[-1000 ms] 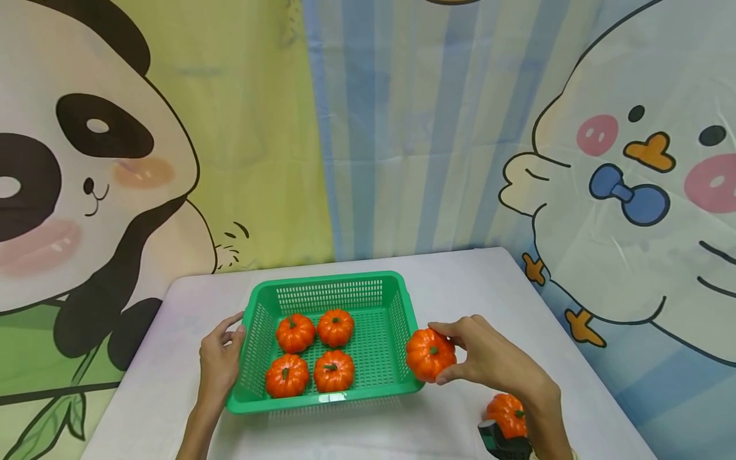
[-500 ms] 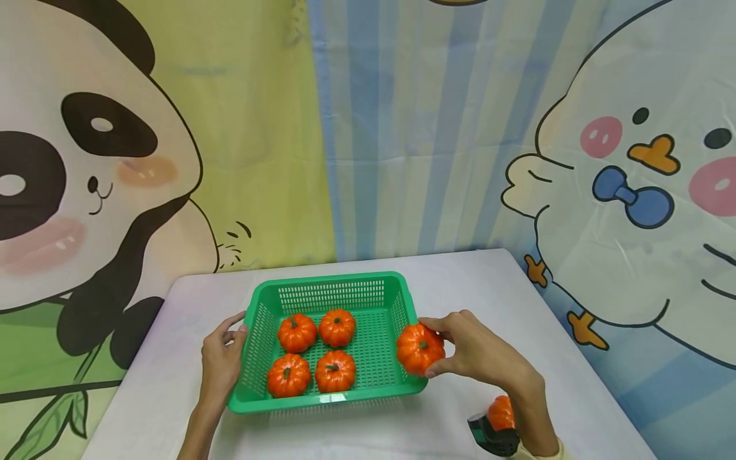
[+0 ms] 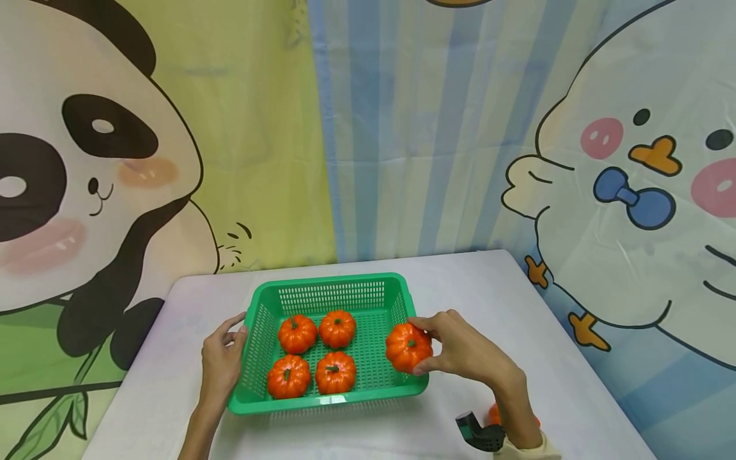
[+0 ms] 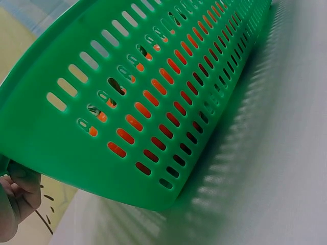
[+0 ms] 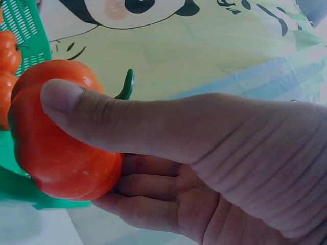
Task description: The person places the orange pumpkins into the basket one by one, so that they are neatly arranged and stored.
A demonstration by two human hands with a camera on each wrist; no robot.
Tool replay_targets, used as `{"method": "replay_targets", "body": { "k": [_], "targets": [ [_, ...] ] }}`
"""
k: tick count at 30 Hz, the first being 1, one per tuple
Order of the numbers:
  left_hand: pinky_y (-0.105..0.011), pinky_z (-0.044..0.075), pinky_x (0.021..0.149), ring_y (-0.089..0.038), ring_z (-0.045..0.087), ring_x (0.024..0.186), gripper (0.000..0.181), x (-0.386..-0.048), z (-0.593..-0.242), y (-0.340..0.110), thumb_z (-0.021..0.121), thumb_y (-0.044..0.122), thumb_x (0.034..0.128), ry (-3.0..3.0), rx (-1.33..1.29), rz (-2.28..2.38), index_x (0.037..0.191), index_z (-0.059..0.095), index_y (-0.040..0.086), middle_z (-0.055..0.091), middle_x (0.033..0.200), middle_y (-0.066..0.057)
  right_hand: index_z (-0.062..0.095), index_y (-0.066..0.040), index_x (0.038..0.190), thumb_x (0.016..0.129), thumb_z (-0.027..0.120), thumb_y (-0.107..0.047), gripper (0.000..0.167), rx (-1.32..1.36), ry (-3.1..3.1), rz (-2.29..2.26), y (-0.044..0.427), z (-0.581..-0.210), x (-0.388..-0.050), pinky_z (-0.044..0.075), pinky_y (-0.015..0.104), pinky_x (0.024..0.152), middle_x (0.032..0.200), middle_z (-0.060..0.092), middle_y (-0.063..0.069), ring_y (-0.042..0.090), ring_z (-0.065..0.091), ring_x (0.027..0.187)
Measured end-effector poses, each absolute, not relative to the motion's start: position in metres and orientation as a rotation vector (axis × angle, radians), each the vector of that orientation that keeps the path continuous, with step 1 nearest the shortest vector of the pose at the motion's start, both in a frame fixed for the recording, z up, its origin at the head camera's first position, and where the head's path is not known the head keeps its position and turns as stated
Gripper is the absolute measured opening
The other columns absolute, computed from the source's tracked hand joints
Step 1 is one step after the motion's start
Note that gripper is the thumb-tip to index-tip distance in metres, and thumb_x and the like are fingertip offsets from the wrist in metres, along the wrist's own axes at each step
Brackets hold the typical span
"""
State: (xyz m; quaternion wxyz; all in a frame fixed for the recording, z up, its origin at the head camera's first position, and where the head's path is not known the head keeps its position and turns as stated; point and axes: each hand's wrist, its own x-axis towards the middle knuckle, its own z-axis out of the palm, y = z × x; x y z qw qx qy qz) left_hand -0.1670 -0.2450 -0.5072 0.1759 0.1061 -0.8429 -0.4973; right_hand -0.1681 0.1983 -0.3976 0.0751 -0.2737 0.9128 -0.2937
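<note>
A small orange pumpkin (image 3: 409, 348) with a green stem is pinched between thumb and fingers of my right hand (image 3: 468, 351), over the right part of a green plastic basket (image 3: 322, 401). The right wrist view shows the thumb across this pumpkin (image 5: 66, 138). My left hand (image 3: 221, 364) grips the basket's left rim; in the left wrist view its curled fingers (image 4: 23, 191) meet the rim, partly hidden. Inside the basket, on its left and middle, sit several more pumpkins (image 3: 289, 377).
Another pumpkin (image 3: 493, 415) lies on the white table (image 3: 448, 287) at the lower right, mostly hidden behind my right wrist and its black wrist device (image 3: 480, 434). Behind the table hangs a cartoon-printed curtain (image 3: 391, 128).
My right hand has carried its pumpkin leftward, from beside the basket's right rim to over the inside. The left hand keeps its place on the rim.
</note>
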Motion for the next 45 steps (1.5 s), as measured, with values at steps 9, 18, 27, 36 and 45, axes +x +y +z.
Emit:
{"method": "replay_targets", "body": {
  "k": [9,18,27,36,45],
  "targets": [
    [-0.024,0.054,0.053,0.001,0.069,0.056,0.037,-0.167,-0.507,-0.245,0.057,0.015,0.1137,-2.378,0.286,-1.394,0.147,0.065,0.000,0.078,0.100,-0.032,0.069,-0.002,0.146,0.077,0.101,-0.028,0.080,-0.871,2.745,-0.865,0.190,-0.403,-0.175,0.056,0.038,0.096,0.125,0.082,0.000,0.014,0.063,0.106],
    [-0.025,0.054,0.053,0.000,0.070,0.057,0.038,-0.167,-0.508,-0.245,0.057,0.015,0.1140,-2.374,0.282,-1.426,0.148,0.064,0.001,0.078,0.102,-0.033,0.067,-0.001,0.146,0.079,0.100,-0.028,0.080,-0.893,2.730,-0.879,0.182,-0.407,-0.184,0.056,0.038,0.095,0.132,0.080,0.006,0.017,0.060,0.106],
    [-0.025,0.056,0.054,-0.003,0.072,0.059,0.038,-0.166,-0.507,-0.245,0.056,0.016,0.1143,-2.378,0.295,-1.430,0.148,0.064,0.001,0.078,0.106,-0.034,0.065,0.001,0.148,0.079,0.100,-0.026,0.082,-0.868,2.716,-0.873,0.173,-0.414,-0.191,0.058,0.044,0.099,0.135,0.078,0.008,0.020,0.058,0.111],
    [-0.025,0.056,0.055,-0.007,0.073,0.061,0.039,-0.166,-0.507,-0.244,0.057,0.017,0.1143,-2.380,0.306,-1.431,0.149,0.063,0.002,0.078,0.107,-0.033,0.064,0.000,0.149,0.078,0.100,-0.027,0.084,-0.853,2.725,-0.831,0.165,-0.420,-0.200,0.057,0.042,0.097,0.132,0.078,0.009,0.019,0.057,0.107],
    [-0.025,0.055,0.054,-0.005,0.071,0.058,0.038,-0.166,-0.506,-0.245,0.057,0.016,0.1140,-2.380,0.312,-1.431,0.149,0.064,0.002,0.078,0.106,-0.033,0.068,0.002,0.145,0.077,0.102,-0.024,0.080,-0.934,2.722,-0.804,0.158,-0.423,-0.212,0.060,0.042,0.099,0.129,0.080,0.008,0.015,0.063,0.107]
  ]
}}
